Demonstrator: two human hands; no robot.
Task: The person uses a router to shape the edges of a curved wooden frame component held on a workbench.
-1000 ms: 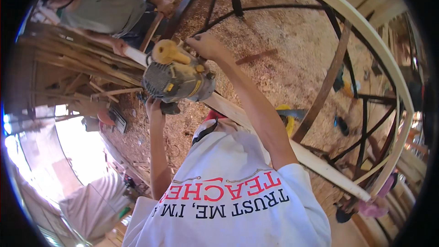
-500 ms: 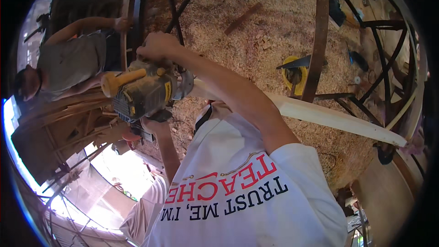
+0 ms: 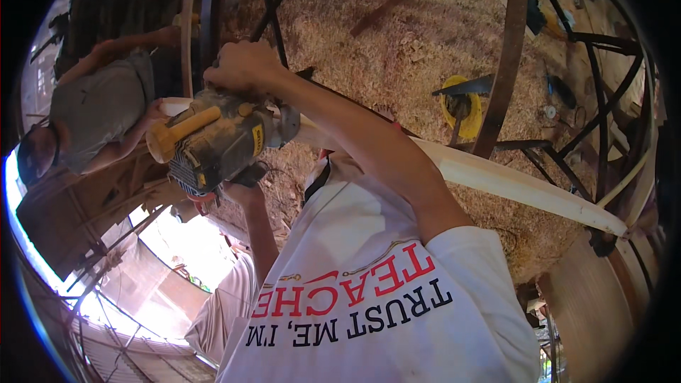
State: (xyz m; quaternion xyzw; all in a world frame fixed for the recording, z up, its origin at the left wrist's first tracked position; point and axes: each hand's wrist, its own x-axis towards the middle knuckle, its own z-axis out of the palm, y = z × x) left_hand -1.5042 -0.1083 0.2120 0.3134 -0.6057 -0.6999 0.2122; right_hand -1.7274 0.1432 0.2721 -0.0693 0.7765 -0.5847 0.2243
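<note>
A dusty yellow and dark power tool rests on a long pale curved wooden strip. My right hand grips the tool's upper end, with that arm reaching up from my white printed shirt. My left hand holds the tool from below, partly hidden by its body. Past the tool, the strip's left end meets another person's hand.
A person in a grey shirt stands at the left. Dark curved metal frame bars cross over the sawdust-covered ground. A yellow object lies on the sawdust. Bright daylight and roof timbers show at the lower left.
The view has swung, so the grey-shirted person now sits farther left and lower. The tool stays in both my hands on the strip, with the yellow handle now pointing left.
</note>
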